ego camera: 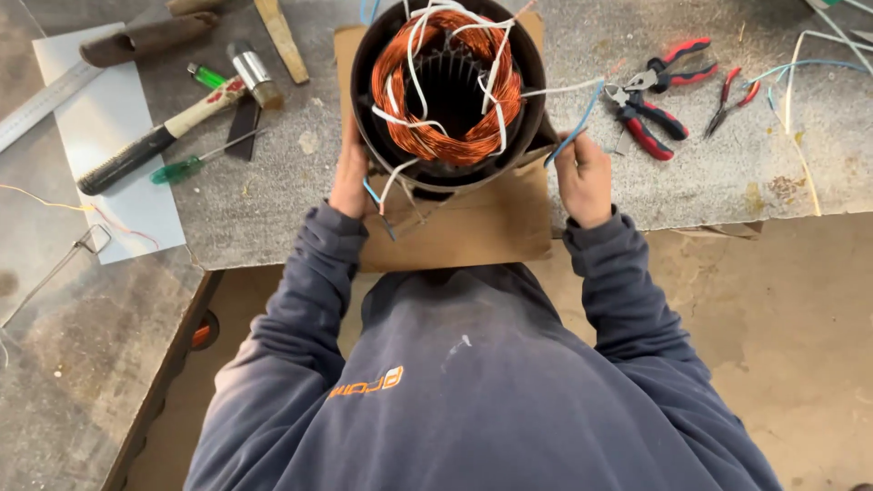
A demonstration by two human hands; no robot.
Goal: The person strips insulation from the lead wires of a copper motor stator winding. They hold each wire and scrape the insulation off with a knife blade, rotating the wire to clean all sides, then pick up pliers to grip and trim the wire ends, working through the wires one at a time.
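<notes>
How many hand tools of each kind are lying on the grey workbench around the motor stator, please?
Red-and-black handled pliers or cutters: 3
Green-handled screwdrivers: 2
Hammer with pale wooden handle and black grip: 1
Steel ruler: 1
Total: 7

The left hand rests against the dark stator housing with copper windings; the right hand holds a blue wire.

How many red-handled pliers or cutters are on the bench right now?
3, all right of the motor stator: one pair nearest the blue wire, a larger pair just below it, and a slim pair farther right. Others may lie beyond the frame edge.
</notes>
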